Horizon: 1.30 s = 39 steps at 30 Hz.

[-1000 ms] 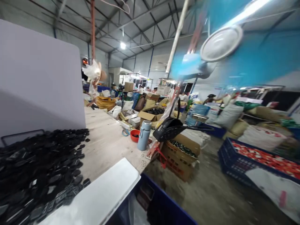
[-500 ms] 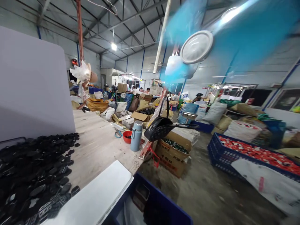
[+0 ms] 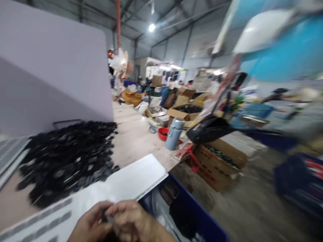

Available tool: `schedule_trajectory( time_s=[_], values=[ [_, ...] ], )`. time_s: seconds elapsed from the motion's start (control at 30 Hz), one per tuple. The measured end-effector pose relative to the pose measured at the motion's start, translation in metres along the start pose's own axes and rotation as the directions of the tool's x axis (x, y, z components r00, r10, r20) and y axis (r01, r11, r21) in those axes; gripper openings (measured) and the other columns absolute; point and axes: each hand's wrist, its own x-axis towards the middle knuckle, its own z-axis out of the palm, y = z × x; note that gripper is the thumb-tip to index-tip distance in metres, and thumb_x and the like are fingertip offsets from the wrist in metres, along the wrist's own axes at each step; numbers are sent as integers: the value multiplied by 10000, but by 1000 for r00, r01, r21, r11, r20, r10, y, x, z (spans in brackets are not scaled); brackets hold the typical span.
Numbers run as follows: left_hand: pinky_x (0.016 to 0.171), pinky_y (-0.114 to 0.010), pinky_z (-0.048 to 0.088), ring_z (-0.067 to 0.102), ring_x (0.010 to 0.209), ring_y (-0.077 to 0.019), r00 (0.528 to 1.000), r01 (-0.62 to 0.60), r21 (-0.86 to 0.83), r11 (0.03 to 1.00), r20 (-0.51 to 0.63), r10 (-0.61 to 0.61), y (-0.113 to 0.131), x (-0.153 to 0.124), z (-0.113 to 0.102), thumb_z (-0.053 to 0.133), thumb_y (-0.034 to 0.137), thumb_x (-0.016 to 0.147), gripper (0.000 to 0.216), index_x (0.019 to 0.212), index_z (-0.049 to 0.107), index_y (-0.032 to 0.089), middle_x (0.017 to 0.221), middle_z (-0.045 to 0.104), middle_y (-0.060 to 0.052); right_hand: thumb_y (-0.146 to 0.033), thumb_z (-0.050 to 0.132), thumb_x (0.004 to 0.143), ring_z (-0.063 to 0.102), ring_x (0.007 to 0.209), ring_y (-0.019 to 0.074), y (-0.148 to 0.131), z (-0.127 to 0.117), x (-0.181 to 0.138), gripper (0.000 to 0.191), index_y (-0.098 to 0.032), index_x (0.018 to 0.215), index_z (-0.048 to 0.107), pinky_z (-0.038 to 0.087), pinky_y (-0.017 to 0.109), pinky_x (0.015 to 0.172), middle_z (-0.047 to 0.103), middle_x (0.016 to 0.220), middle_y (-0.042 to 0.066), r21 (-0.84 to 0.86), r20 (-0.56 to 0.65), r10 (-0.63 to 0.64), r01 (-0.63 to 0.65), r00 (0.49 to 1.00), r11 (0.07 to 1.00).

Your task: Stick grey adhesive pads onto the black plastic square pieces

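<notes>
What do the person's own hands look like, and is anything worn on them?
The left hand and right hand are ungloved, with no sleeves in view. A small gold-coloured glint at the left hand may be a ring, though blur leaves that unsure.

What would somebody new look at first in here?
Probably the big heap of black pieces on the table at the left, in front of a tall pale panel. The bright blue blurry shape at the upper right might catch the eye too. At the bottom, the left hand and right hand meet around a small dark thing, by a white board.
</notes>
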Motion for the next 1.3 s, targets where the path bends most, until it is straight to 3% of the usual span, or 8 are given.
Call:
schedule_trajectory(
  time_s=[0.1, 0.2, 0.27, 0.37, 0.47, 0.57, 0.83, 1.3],
  values=[
    [536, -209, 396, 529, 590, -110, 998, -39, -127, 991, -44, 34, -7, -5, 3, 802, 312, 576, 488, 1012, 636, 167, 753, 651, -12, -321, 645, 724, 335, 340, 26, 7, 1, 1, 408, -152, 1095, 621, 189, 156, 320, 491, 591, -61, -18, -56, -7, 6, 998, 1000],
    [533, -179, 367, 506, 574, -73, 998, -55, -220, 974, -28, 51, -2, -7, 3, 768, 230, 627, 471, 1065, 611, 150, 730, 628, 2, -359, 601, 810, 384, 406, 38, 3, -4, 1, 373, -175, 1134, 595, 264, 165, 369, 496, 658, -52, -254, -85, -176, 150, 981, 956],
    [531, -177, 373, 541, 592, -78, 998, -65, -249, 966, -16, 63, 5, -9, 2, 755, 207, 646, 458, 1074, 604, 144, 776, 640, -14, -359, 548, 875, 458, 506, 71, -3, -7, -2, 333, -182, 1155, 580, 361, 189, 453, 519, 703, -32, -508, -129, -328, 222, 936, 832],
    [507, -177, 376, 586, 595, -102, 999, -34, -271, 962, 4, 37, 11, -11, 3, 758, 197, 645, 463, 1071, 594, 121, 757, 650, -33, -307, 493, 920, 570, 697, 136, -13, -8, -8, 264, -176, 1129, 587, 460, 243, 621, 592, 789, 16, -799, -104, -531, 247, 841, 548],
    [467, -170, 354, 588, 548, -103, 998, 17, -304, 953, 56, 1, 13, -11, 5, 762, 189, 635, 485, 1076, 578, 108, 742, 665, -49, -239, 461, 935, 612, 811, 163, -16, -4, -10, 224, -179, 1116, 579, 485, 267, 716, 632, 886, 52, -899, 2, -644, 283, 765, 334],
    [445, -166, 342, 600, 541, -99, 996, 52, -329, 943, 90, -24, 12, -10, 8, 772, 180, 619, 493, 1063, 568, 113, 898, 688, -100, -206, 437, 948, 618, 790, 161, -15, -1, -8, 208, -178, 1111, 565, 489, 265, 687, 624, 864, 52, -928, 62, -675, 292, 735, 233],
    [446, -165, 357, 600, 527, -110, 996, 56, -376, 925, 91, -23, 13, -9, 10, 779, 164, 602, 451, 1004, 583, 106, 704, 655, -32, -202, 390, 963, 595, 753, 169, -12, 4, -5, 215, -176, 1071, 574, 473, 269, 640, 603, 841, 59, -950, 116, -638, 272, 761, 152],
    [463, -168, 375, 593, 533, -107, 996, 50, -378, 924, 87, -19, 12, -10, 8, 778, 169, 611, 446, 1010, 590, 105, 705, 648, -34, -211, 377, 961, 584, 707, 151, -18, 7, -5, 228, -187, 985, 602, 482, 240, 624, 587, 802, 50, -957, 93, -599, 238, 795, 167]
  ],
)
